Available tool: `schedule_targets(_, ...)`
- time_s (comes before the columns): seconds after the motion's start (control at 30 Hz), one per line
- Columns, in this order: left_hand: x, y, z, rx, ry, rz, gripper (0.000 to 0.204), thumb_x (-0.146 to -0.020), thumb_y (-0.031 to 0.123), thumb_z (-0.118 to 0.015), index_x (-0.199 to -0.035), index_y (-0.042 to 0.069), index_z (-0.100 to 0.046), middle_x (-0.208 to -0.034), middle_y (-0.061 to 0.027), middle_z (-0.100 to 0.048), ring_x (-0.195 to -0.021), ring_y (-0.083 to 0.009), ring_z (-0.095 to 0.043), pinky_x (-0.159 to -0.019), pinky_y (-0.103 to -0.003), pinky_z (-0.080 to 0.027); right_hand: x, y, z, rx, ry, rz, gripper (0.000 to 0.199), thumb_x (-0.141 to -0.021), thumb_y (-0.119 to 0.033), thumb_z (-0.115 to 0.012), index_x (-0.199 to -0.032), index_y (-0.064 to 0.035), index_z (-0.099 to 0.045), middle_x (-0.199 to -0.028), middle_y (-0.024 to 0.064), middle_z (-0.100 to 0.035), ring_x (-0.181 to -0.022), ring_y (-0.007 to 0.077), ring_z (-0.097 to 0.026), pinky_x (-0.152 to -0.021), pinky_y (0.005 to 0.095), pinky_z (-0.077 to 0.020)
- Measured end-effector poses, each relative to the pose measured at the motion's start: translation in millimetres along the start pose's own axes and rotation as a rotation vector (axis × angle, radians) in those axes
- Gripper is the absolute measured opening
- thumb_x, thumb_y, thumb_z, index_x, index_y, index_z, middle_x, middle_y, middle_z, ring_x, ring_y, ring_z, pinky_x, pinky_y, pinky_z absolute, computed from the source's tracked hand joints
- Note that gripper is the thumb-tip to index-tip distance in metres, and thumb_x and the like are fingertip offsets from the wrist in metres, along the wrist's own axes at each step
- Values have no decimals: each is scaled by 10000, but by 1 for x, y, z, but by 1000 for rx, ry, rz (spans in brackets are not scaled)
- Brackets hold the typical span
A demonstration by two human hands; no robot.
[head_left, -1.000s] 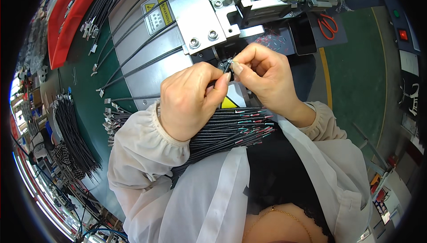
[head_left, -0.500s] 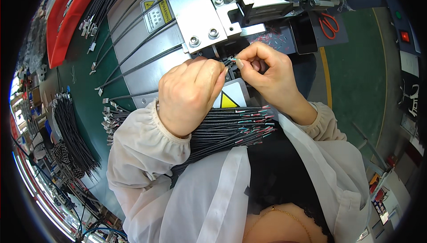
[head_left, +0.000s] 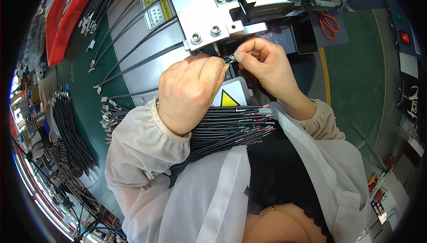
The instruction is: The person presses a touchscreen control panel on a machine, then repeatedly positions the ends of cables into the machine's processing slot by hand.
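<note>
Left hand point(head_left: 190, 91) hides part of cable point(head_left: 228, 60); wire tips point(head_left: 232, 58) too small; red bin point(head_left: 70, 25) cut off above.

Bright light, sheen on the steel block point(head_left: 201, 9) above the grip, pinched wire ends point(head_left: 231, 58) too tiny to resolve, tube lights point(head_left: 48, 216) glaring far left of it, edges curved, corners black

The green worktop point(head_left: 85, 109) carries a loose bundle of black cables point(head_left: 72, 131) by its left edge, a red tray point(head_left: 57, 42) toward its far left corner and a metal machine point(head_left: 147, 71) farther right. A thicker braided bundle point(head_left: 222, 125) lies along its near edge.
</note>
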State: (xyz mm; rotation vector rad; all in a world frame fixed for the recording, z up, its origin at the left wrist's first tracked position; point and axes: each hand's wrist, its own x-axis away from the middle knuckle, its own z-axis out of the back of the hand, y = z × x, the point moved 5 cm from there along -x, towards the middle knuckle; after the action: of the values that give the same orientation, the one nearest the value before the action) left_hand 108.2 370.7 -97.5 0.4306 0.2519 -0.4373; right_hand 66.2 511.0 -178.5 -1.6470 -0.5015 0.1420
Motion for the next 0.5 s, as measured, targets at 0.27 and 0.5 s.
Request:
schedule_targets(0.27, 4, -8, 7, -3, -46, -11, 170, -739, 16, -705, -893, 55, -645, -766, -84, -617, -669, -253, -611, -589, -337, -476, 0, 2, -2, -70, 14, -179, 105, -864, -96, -637, -864, 9, -629, -679, -64, -546, -576, -21, -426, -498, 155, -329)
schedule_targets(0.5, 27, -27, 18, -85, -65, -195, 273, -687, 31, -660, -960, 32, -660, -861, -74, -593, -743, -232, -586, -647, -323, -476, 1, 5, -4, -64, 19, -164, 119, -868, -112, -648, -866, 5, -629, -675, -63, -550, -577, -19, -436, -496, 157, -331)
